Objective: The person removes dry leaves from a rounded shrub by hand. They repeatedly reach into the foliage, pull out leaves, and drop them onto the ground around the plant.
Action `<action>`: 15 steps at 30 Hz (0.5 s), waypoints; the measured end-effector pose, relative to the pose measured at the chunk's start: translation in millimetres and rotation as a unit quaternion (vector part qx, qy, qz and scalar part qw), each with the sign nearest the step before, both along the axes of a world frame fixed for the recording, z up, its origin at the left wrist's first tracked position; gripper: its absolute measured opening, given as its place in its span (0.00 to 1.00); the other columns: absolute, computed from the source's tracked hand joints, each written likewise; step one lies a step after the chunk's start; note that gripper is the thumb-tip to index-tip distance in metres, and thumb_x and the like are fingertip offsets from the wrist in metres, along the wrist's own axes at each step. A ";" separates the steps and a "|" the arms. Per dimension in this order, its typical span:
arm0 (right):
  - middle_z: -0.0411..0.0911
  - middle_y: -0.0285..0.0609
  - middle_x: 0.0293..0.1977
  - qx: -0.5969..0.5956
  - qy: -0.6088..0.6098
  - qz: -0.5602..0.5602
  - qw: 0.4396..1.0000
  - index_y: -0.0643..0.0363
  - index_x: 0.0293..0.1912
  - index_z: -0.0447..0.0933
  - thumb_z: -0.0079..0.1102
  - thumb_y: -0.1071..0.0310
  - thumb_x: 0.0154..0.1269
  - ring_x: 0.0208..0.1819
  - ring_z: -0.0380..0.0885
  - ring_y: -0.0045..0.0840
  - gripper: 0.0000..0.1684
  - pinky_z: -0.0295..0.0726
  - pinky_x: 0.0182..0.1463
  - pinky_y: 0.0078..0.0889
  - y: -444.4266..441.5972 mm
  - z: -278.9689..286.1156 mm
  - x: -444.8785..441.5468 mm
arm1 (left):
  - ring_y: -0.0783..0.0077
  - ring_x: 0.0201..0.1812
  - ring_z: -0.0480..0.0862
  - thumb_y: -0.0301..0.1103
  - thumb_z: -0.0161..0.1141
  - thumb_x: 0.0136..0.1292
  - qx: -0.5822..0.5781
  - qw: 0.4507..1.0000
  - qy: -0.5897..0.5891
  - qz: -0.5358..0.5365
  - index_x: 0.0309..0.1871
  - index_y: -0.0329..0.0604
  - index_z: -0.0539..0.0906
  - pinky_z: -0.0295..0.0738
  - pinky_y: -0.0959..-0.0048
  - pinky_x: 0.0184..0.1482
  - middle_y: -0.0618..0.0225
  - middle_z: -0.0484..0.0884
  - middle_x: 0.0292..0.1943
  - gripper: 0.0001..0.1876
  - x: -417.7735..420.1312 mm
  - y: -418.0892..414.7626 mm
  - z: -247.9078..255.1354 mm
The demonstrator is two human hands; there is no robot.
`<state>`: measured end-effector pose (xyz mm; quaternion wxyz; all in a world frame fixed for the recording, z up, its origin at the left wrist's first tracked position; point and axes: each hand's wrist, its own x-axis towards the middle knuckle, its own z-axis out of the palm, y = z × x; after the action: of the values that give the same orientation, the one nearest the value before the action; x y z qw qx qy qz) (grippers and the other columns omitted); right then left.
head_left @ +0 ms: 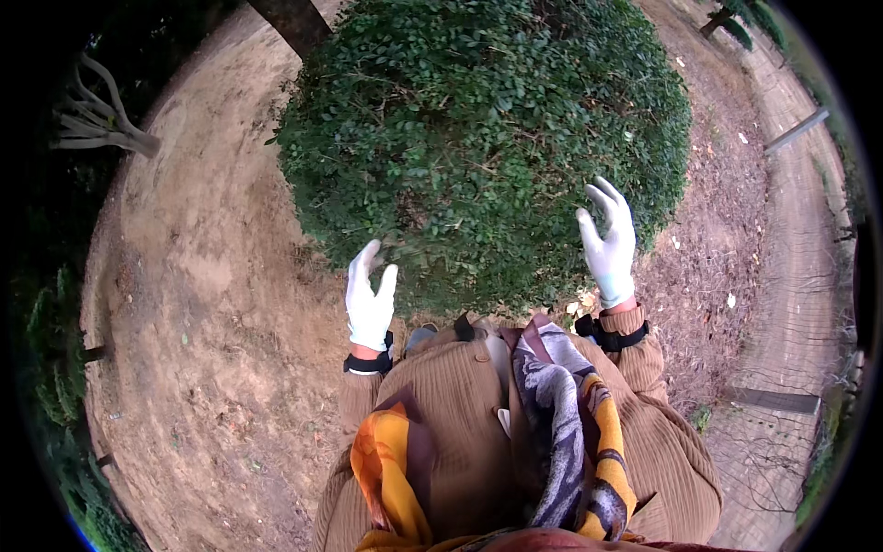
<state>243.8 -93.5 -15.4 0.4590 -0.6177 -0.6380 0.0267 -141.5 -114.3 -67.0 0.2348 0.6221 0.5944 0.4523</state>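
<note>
A rounded, dense green shrub (pixel 476 138) stands directly before me. At its near left edge, my left hand (pixel 370 297) is raised in a white glove, thumb and fingers apart, holding nothing. My right hand (pixel 609 241), gloved the same way, is lifted by the shrub's right side with its fingers spread and slightly curled. No tool or cut piece is in either hand. Whether the fingertips touch the leaves I cannot tell. Black straps circle both wrists over brown sleeves. A patterned scarf (pixel 552 414) hangs down the front of my brown ribbed jacket (pixel 448 428).
Bare, dry soil (pixel 207 310) spreads to the left. A tree trunk (pixel 293 27) rises behind the shrub, and a pale multi-branched tree (pixel 114 124) stands far left. Fallen leaves litter the right side, beside a paved path (pixel 793 276) with a post (pixel 797 131) near it.
</note>
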 end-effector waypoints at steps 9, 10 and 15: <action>0.74 0.61 0.68 -0.091 -0.148 -0.012 0.985 0.58 0.70 0.74 0.73 0.60 0.63 0.69 0.72 0.56 0.38 0.71 0.74 0.52 24.2 -23.9 -53.8 | 0.69 0.56 0.86 0.28 0.61 0.78 0.021 0.998 -0.063 0.011 0.65 0.36 0.82 0.79 0.70 0.62 0.62 0.85 0.61 0.16 -66.0 31.9 2.5; 0.74 0.64 0.68 -0.101 -0.195 -0.029 0.975 0.61 0.71 0.73 0.72 0.60 0.63 0.70 0.72 0.58 0.39 0.71 0.73 0.53 24.7 -30.4 -57.0 | 0.69 0.56 0.86 0.28 0.61 0.78 0.021 0.998 -0.062 0.009 0.64 0.36 0.82 0.79 0.70 0.62 0.62 0.85 0.61 0.15 -70.9 35.6 2.6; 0.74 0.65 0.67 -0.108 -0.237 -0.061 0.963 0.66 0.71 0.71 0.71 0.60 0.64 0.70 0.72 0.57 0.40 0.71 0.74 0.52 19.3 -36.6 -60.1 | 0.66 0.58 0.84 0.28 0.62 0.77 0.024 0.997 -0.065 0.018 0.62 0.35 0.83 0.79 0.68 0.63 0.60 0.86 0.59 0.14 -84.5 54.0 -1.0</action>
<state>183.7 -74.2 -52.1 0.2253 -0.6902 -0.6830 -0.0798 -225.9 -60.2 -68.1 0.2499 0.5862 0.5775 0.5104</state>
